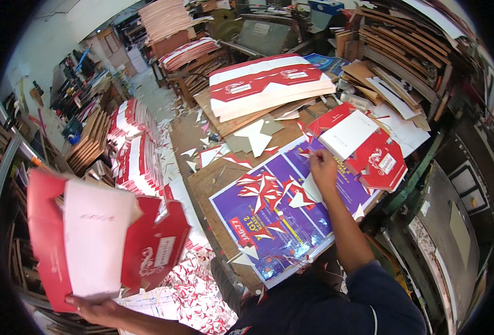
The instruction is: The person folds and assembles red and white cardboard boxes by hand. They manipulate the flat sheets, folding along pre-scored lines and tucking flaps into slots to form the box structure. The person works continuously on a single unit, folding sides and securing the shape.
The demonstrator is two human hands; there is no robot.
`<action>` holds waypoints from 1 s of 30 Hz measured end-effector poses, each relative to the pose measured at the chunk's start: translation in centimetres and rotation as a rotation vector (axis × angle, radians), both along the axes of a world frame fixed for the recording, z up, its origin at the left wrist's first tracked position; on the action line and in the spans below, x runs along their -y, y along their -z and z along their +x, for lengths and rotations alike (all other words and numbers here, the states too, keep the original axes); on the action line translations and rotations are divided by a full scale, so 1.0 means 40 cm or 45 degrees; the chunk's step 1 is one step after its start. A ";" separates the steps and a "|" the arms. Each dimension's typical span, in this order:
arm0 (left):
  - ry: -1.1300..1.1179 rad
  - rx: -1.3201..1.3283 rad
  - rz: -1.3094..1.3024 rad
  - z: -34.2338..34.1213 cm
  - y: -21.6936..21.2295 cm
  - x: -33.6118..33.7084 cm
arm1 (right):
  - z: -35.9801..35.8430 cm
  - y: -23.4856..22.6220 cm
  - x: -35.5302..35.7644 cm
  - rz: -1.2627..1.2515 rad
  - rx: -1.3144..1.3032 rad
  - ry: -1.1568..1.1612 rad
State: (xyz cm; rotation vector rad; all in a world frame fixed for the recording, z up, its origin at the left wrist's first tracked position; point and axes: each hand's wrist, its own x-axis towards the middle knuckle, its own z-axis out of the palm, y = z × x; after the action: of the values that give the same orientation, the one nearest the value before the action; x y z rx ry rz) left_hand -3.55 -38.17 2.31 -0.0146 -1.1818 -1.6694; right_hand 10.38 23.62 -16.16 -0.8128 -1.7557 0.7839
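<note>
At the lower left, off the table's side, my left hand [93,310] grips the lower edge of a red and white die-cut card sheet [97,237], tilted up with notched edges. Over the table my right hand [323,168] has its fingers curled together; whatever they pinch, if anything, is hidden. Just beyond it lies another red and white card sheet [383,157] with a white middle panel. Under my right hand spreads a purple printed sheet [308,230]. Small red and white paper offcuts [265,190] are heaped on it.
A thick stack of red and white sheets [272,84] stands at the table's back. More stacks [138,162] stand to the left. Offcuts cover the floor [202,293]. Wooden boards [406,44] pile up at the far right, above a metal machine [448,223].
</note>
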 end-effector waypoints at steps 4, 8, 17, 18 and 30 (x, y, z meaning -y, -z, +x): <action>-0.473 -0.037 -0.440 0.058 0.032 0.176 | 0.064 -0.112 0.139 0.068 -0.054 -0.326; -0.544 0.100 -0.386 0.094 0.019 0.139 | 0.012 -0.063 0.133 0.229 0.164 -0.048; 0.004 -0.063 0.022 0.152 -0.093 -0.013 | -0.104 -0.073 0.656 0.483 0.043 -1.392; 0.001 -0.102 0.026 0.166 -0.099 -0.013 | -0.098 -0.069 0.606 0.399 0.134 -1.170; 0.664 -0.052 0.446 0.042 -0.066 -0.159 | 0.051 -0.143 0.528 -0.839 -0.365 -1.616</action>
State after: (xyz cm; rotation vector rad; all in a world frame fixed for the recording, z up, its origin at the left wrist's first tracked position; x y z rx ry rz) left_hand -1.89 -31.82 4.96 -0.1477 -0.8818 -2.3067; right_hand 12.43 2.49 -10.46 0.1743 -1.6202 2.2501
